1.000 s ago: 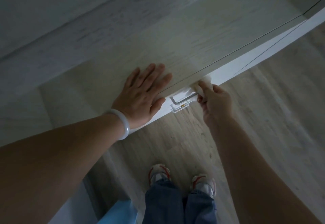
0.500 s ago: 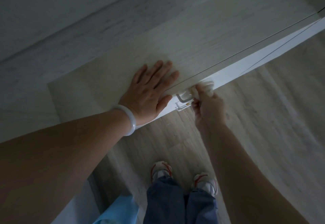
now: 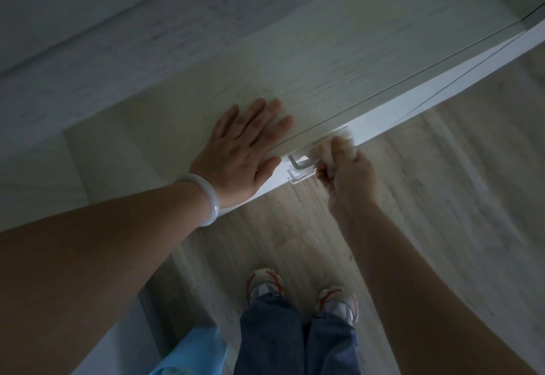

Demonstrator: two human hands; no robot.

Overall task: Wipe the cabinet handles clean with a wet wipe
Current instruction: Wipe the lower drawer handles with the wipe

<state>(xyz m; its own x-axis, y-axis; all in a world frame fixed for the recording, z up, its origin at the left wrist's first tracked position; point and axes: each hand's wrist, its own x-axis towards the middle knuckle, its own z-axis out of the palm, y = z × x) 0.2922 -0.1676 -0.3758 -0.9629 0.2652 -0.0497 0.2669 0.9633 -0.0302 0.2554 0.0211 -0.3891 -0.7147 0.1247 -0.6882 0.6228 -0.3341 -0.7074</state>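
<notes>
A pale wood-grain cabinet top (image 3: 324,80) runs diagonally across the view, with a white front edge below it. My left hand (image 3: 244,150) lies flat on the top, fingers spread, a white bangle on the wrist. A metal bar handle (image 3: 299,165) sticks out from the white front, its left end showing. My right hand (image 3: 345,168) is closed around a crumpled white wet wipe (image 3: 326,150) pressed on the right part of the handle. The rest of the handle is hidden under the wipe and fingers.
Light wood-plank floor (image 3: 442,197) lies below the cabinet. My feet in white and red sneakers (image 3: 265,284) and blue jeans stand close to the cabinet front. A light blue object (image 3: 194,351) sits at the bottom left. A grey wall (image 3: 88,6) rises behind.
My right hand slid the wipe along the handle, first left, then a little right. My left hand stays flat on the cabinet top. The view shifted slightly.
</notes>
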